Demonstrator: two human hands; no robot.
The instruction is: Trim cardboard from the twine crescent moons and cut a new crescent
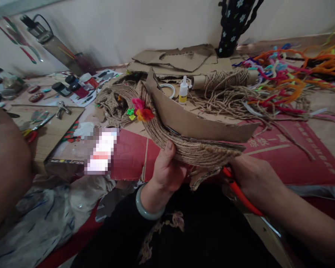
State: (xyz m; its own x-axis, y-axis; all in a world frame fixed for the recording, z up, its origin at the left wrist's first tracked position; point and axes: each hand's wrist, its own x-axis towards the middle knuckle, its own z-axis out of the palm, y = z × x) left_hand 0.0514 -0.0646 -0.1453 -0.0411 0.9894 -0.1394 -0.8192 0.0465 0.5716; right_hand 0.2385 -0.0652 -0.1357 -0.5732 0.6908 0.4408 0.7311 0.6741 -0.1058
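Observation:
My left hand (169, 167) grips a curved cardboard piece faced with rows of jute twine (184, 149), thumb on the twine and fingers underneath. Pink, orange and green fuzzy flowers (142, 110) are fixed near its upper left end. A bare cardboard flap (195, 117) stands up behind the rows. Below the right part hangs a narrow cardboard strip (206, 176). Closed around red-handled scissors (241, 195), my right hand (254, 178) is at the piece's lower right edge. The blades are hidden from me.
Behind lie a twine-covered piece (117, 98), a white glue bottle (183, 91), a tape roll (167, 90), a twine roll (226, 79) and colourful pipe cleaners (293, 82). A black flowered vase (234, 28) stands at the back. Another person's arm (8, 160) is at left, near paint jars (78, 87).

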